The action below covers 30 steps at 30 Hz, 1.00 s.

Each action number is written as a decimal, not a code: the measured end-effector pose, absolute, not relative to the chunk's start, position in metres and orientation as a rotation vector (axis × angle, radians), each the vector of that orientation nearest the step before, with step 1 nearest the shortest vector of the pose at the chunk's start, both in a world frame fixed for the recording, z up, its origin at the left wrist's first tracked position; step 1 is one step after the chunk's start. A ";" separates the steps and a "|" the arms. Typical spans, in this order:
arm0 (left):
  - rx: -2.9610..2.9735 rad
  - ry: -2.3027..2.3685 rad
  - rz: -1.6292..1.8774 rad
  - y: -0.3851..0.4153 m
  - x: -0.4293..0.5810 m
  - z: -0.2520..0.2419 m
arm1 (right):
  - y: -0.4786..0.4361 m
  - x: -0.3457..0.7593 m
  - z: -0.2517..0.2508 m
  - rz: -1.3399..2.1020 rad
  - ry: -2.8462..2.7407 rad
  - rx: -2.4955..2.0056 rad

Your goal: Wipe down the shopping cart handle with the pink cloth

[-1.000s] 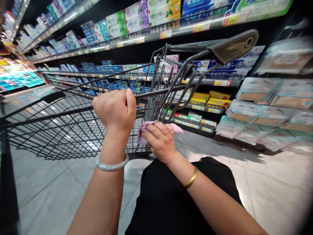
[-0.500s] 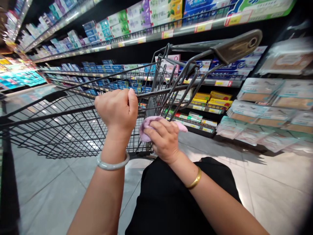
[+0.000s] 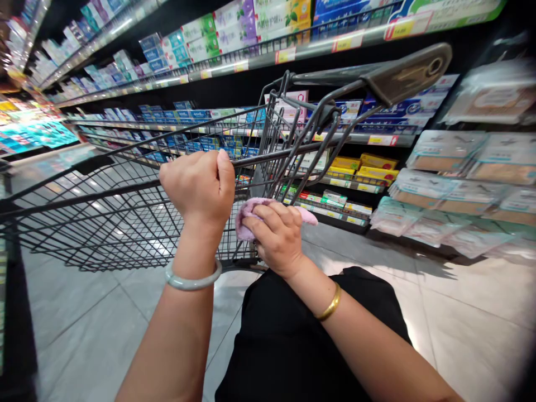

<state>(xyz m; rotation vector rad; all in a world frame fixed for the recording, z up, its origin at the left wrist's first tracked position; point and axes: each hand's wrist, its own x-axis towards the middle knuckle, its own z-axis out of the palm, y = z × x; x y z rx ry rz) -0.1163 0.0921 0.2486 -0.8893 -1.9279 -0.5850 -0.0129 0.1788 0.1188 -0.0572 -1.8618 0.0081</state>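
A dark wire shopping cart (image 3: 121,192) stands side-on before me, its grey push handle (image 3: 408,75) up at the right. My left hand (image 3: 199,192), a pale bangle on its wrist, is wrapped round the basket's upper side rail. Lower and to the right, my right hand (image 3: 280,234) grips a bunched pink cloth (image 3: 248,219) against the wire side near the cart's rear end. One end of the cloth pokes out past the knuckles. The fingertips of my left hand are hidden from view.
Behind the cart run long shelves with boxed goods (image 3: 234,28) and price tags (image 3: 286,55). Yellow boxes (image 3: 377,167) lie on a lower shelf. At the right hang clear packs (image 3: 444,151). Grey floor tiles (image 3: 96,318) lie below, and black cloth (image 3: 314,346) covers my lap.
My right hand and the pink cloth have shifted slightly to the left along the wire side. My left hand keeps its hold on the rail, moving only a touch left.
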 end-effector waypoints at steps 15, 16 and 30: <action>-0.890 -1.926 -0.505 0.090 -0.116 0.249 | 0.163 -0.021 0.091 -0.022 -1.902 -0.008; -0.892 -1.924 -0.493 0.090 -0.116 0.249 | 0.163 -0.022 0.088 -0.031 -1.902 -0.002; -0.923 -1.978 -0.659 0.091 -0.113 0.250 | 0.170 -0.020 0.089 -0.058 -1.926 0.051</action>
